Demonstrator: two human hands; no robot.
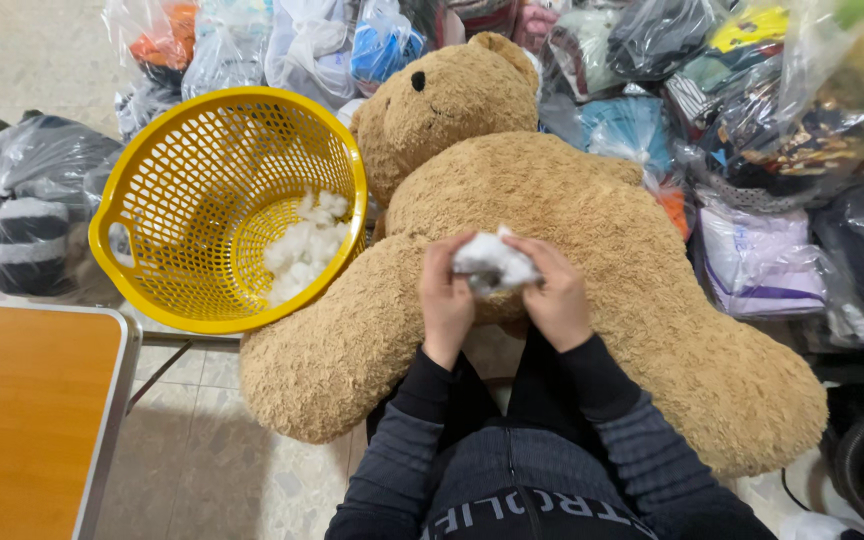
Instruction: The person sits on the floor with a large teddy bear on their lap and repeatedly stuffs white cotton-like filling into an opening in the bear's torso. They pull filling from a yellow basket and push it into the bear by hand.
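Both my hands up close together over the teddy bear [552, 230] on my lap: left hand [445, 295] & right hand [555, 295] w/ fingers pinched round a white stuffing wad [492, 264], fluffy, crumpled, between them.

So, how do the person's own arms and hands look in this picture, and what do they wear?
Both hands, the left hand and the right hand, are bare: no gloves, rings or watch show. Each arm wears a long dark sleeve with fine grey ribbing, ending in a plain black cuff at the wrist.
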